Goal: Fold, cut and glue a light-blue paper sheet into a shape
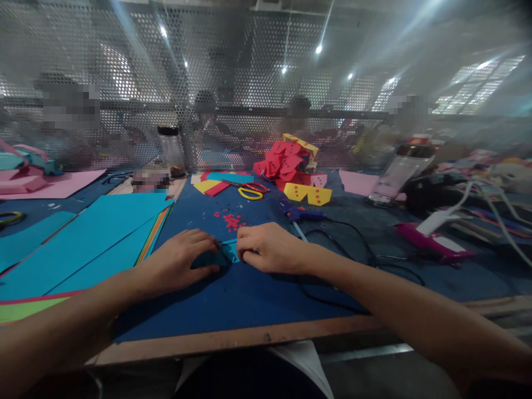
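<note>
Lettering within your view — none legible; you can read no text, label, brand, number or sign anywhere here.

Blue tabletop [187,316] with red scraps [233,223], probably paper

A small, bright-blue paper piece [229,252] (partly hidden) lies between the left hand [185,259] and right hand [270,247].

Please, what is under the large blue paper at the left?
Under the blue paper, edges of coloured sheets show, including orange and light green. The rest is covered.
</note>
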Action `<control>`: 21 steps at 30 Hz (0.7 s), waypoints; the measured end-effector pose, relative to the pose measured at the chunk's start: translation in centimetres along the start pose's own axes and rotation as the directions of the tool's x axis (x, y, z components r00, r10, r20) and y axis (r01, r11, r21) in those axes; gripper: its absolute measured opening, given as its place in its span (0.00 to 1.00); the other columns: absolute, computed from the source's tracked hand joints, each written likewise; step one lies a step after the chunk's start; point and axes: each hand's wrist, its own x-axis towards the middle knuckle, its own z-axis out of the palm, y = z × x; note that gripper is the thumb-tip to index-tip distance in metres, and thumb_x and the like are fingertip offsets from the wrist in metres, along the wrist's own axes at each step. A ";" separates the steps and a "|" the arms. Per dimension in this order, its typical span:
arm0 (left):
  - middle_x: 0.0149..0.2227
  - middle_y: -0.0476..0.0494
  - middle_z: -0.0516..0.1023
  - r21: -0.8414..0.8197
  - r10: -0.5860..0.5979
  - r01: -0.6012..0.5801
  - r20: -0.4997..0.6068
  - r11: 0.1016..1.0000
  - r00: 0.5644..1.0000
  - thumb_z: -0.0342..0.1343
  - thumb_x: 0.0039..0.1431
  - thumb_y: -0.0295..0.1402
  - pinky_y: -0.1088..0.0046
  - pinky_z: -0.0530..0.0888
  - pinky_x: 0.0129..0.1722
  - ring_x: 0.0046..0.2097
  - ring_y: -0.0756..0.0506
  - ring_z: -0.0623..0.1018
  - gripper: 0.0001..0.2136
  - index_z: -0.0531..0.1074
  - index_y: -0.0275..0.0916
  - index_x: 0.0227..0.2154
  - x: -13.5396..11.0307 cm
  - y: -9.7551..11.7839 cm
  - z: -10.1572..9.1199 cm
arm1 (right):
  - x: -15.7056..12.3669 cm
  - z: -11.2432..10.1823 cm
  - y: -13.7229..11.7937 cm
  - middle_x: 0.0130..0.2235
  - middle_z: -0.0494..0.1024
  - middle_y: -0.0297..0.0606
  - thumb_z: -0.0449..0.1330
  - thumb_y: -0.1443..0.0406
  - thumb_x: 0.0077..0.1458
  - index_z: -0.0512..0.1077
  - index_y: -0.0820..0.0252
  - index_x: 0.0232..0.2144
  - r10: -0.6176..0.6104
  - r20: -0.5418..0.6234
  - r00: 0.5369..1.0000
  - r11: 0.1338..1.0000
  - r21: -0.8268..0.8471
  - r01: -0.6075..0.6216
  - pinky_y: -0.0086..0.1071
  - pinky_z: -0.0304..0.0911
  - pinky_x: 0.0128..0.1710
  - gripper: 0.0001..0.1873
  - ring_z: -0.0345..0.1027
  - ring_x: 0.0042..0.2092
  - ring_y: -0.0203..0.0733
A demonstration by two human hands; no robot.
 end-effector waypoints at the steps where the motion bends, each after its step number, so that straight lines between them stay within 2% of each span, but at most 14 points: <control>1: 0.46 0.41 0.79 0.011 0.003 -0.003 0.001 1.000 1.000 0.55 0.64 0.34 0.59 0.72 0.50 0.49 0.41 0.76 0.06 0.72 0.39 0.40 0.0 0.1 0.0 | 0.1 0.2 0.2 0.39 0.76 0.37 0.54 0.72 0.58 0.76 0.61 0.33 0.014 -0.039 0.999 1.000 -0.009 -0.014 0.30 0.58 0.38 0.10 0.68 0.39 0.39; 4: 0.46 0.40 0.79 0.045 0.009 -0.009 -0.002 0.999 1.000 0.55 0.64 0.34 0.58 0.72 0.50 0.49 0.41 0.77 0.05 0.71 0.39 0.39 -0.1 0.3 -0.1 | 0.5 1.0 0.9 0.45 0.76 0.42 0.53 0.71 0.61 0.76 0.62 0.41 0.041 -0.141 0.989 0.996 -0.076 -0.052 0.35 0.57 0.45 0.11 0.67 0.46 0.43; 7: 0.46 0.40 0.79 0.063 0.013 -0.012 -0.017 0.998 1.000 0.54 0.64 0.34 0.57 0.71 0.51 0.51 0.41 0.77 0.04 0.70 0.39 0.38 -0.2 0.3 0.0 | 0.7 1.7 1.7 0.47 0.76 0.44 0.53 0.67 0.64 0.75 0.61 0.44 0.054 -0.128 0.990 0.989 -0.128 -0.071 0.37 0.56 0.46 0.11 0.66 0.48 0.45; 13: 0.46 0.41 0.79 0.072 0.027 -0.025 -0.027 0.997 0.999 0.52 0.64 0.29 0.58 0.71 0.50 0.50 0.41 0.77 0.03 0.70 0.40 0.38 -0.2 0.2 0.2 | 0.5 1.7 1.7 0.43 0.76 0.42 0.55 0.66 0.64 0.74 0.61 0.39 0.091 -0.094 0.991 0.977 -0.183 -0.107 0.36 0.51 0.41 0.08 0.66 0.44 0.44; 21: 0.45 0.40 0.79 0.083 -0.009 0.011 -0.019 0.996 1.000 0.49 0.63 0.27 0.58 0.70 0.49 0.49 0.41 0.76 0.04 0.68 0.40 0.37 0.2 1.1 0.2 | 0.1 0.7 0.7 0.41 0.77 0.41 0.56 0.67 0.61 0.73 0.61 0.37 0.127 -0.042 0.991 0.983 -0.129 -0.131 0.35 0.50 0.41 0.06 0.68 0.43 0.43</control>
